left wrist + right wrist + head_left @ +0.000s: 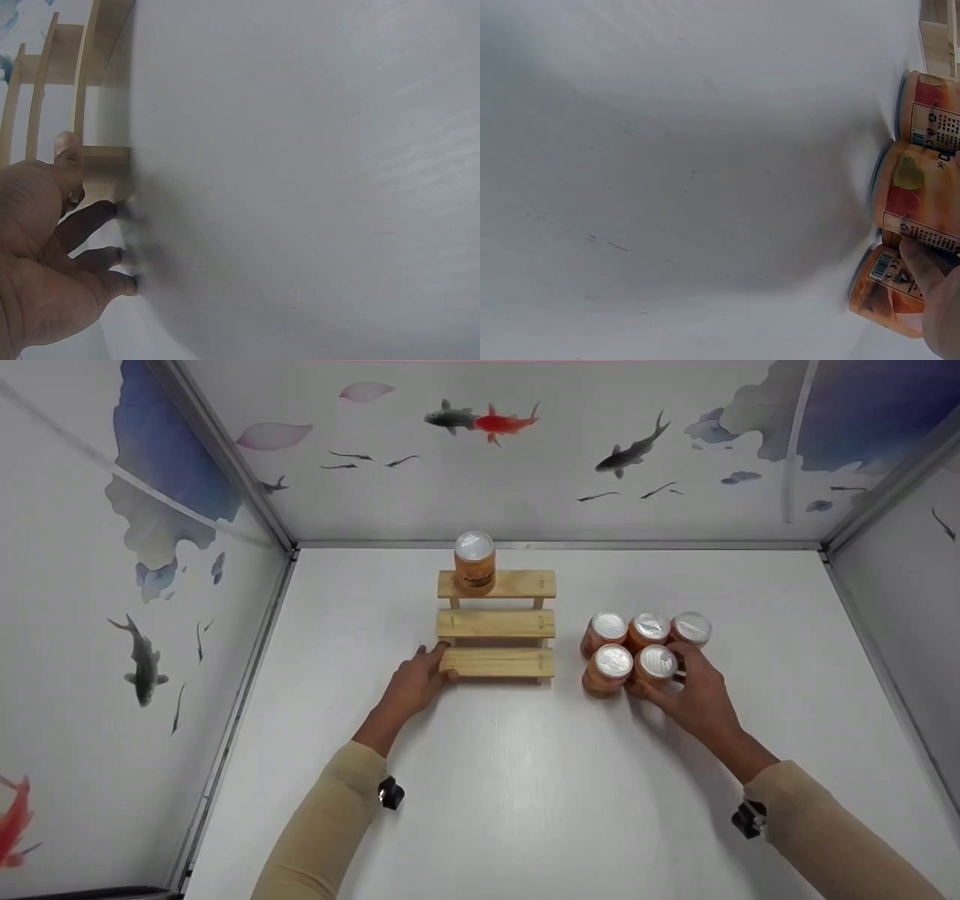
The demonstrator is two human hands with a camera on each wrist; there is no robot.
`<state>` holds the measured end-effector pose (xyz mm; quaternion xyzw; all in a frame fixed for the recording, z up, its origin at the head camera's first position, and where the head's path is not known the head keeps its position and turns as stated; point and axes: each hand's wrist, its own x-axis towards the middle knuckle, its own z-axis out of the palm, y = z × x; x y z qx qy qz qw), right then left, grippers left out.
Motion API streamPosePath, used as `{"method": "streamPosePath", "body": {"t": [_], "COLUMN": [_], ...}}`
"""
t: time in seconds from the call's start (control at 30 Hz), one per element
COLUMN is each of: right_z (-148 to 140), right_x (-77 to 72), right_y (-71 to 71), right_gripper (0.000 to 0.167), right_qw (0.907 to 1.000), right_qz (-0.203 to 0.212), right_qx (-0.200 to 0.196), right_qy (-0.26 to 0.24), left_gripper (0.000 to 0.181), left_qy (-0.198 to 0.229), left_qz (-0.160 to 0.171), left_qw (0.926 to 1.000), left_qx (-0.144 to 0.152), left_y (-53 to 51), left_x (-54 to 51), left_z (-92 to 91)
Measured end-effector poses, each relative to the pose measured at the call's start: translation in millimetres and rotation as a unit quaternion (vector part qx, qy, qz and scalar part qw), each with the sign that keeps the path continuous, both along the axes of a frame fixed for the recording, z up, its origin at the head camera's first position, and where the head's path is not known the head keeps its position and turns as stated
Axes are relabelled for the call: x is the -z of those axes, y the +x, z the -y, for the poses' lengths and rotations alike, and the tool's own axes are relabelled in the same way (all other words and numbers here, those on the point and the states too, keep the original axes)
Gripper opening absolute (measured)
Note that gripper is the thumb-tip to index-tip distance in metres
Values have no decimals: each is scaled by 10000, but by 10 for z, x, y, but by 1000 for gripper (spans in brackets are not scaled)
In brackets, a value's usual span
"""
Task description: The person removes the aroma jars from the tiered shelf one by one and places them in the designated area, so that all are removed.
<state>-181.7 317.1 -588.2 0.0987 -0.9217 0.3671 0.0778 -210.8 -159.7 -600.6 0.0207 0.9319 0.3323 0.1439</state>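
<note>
A three-step wooden rack (496, 623) stands toward the back of the white table. My left hand (417, 682) pinches the left end of its lowest step; the left wrist view shows the thumb (67, 146) on the plank's edge. One orange-labelled can (475, 570) with a silvery lid stands on the top step, at its left end. Right of the rack, several similar cans (608, 631) stand close together in two rows. My right hand (701, 697) grips the front right can (658, 664), thumb at its front and fingers at its right side.
White walls (525, 495) with painted fish enclose the table (480, 795) at the back and sides. A metal strip (600, 544) runs along the table's back edge. Small black devices (390, 793) are worn at both wrists.
</note>
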Motion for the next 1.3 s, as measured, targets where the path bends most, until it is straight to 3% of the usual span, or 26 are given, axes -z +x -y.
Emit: {"method": "streamPosePath", "body": {"t": [0.37, 0.7, 1.3], "right_z": [-2, -2, 4], "right_x": [-7, -11, -13], "right_y": [-11, -7, 0], "right_gripper": [80, 79, 79], "right_qw": [9999, 9998, 9999], "right_qz": [108, -131, 119], "right_qx": [-19, -102, -56], "right_qy": [0, 87, -41], "left_gripper": [75, 75, 73], "left_qy": [-42, -35, -82], "left_qz": [-20, -15, -89], "left_qw": [10000, 10000, 9999], "left_qx": [15, 40, 38], "left_y": [-10, -14, -9], "left_x": [11, 28, 27], "left_z": [-1, 5, 5]}}
